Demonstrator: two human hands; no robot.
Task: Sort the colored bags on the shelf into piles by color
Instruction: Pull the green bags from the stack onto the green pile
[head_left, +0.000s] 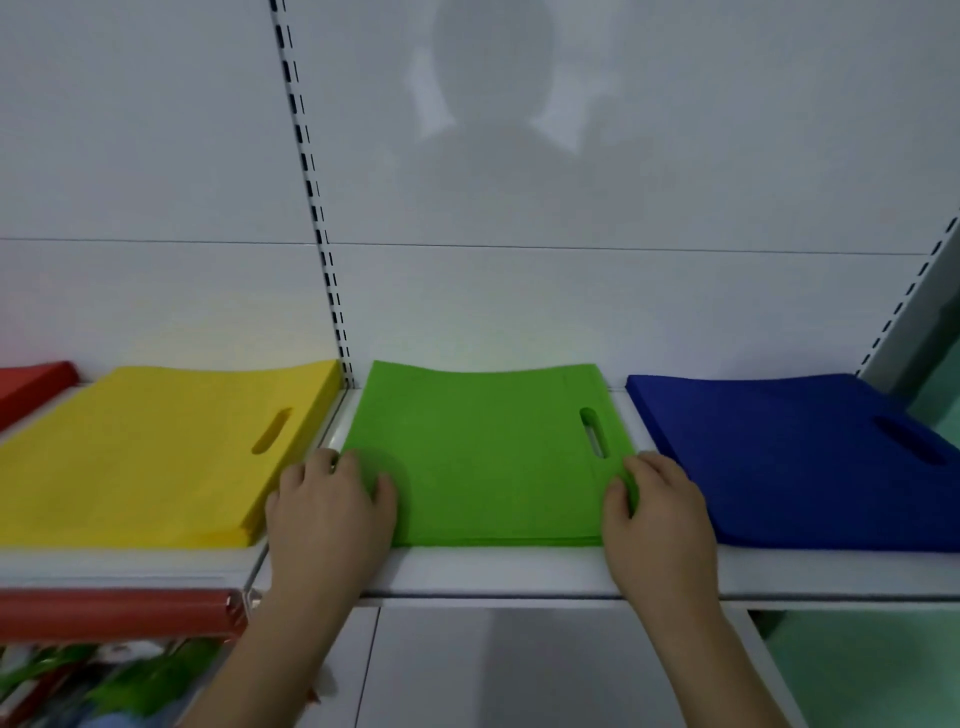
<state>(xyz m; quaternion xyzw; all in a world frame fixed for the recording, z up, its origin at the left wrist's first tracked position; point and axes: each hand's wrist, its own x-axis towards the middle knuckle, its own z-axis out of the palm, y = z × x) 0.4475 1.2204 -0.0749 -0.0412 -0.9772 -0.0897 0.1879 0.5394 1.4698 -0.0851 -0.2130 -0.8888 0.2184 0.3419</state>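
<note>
Four colour piles are sitting flat along the white shelf (519, 571): red pile (31, 387) at far left, mostly cut off by the frame edge; yellow pile (156, 452) next to it; green pile (488, 452) in the middle; blue pile (795, 457) on the right, running off the frame. Piles are lying side by side with bare shelf showing between them, none touching. Yellow, green and blue bags are each showing a slot handle on their right side.

Both hands are working the green pile. Left hand (332, 512) is resting on its near-left corner, fingers spread and lightly bent, fingertips pressing on the top bag, thumb on the green surface; not clamped around anything. Right hand (660, 512) is sitting at the near-right corner, just below the slot handle, thumb on top of the pile and fingers running along its right edge; whether the fingers are curling under the edge, cannot tell.

Green pile is lying square to the shelf front, its near edge just behind the shelf lip.

Red strip (114, 610) is running under the shelf front at lower left, with blurred coloured packaging below it.
</note>
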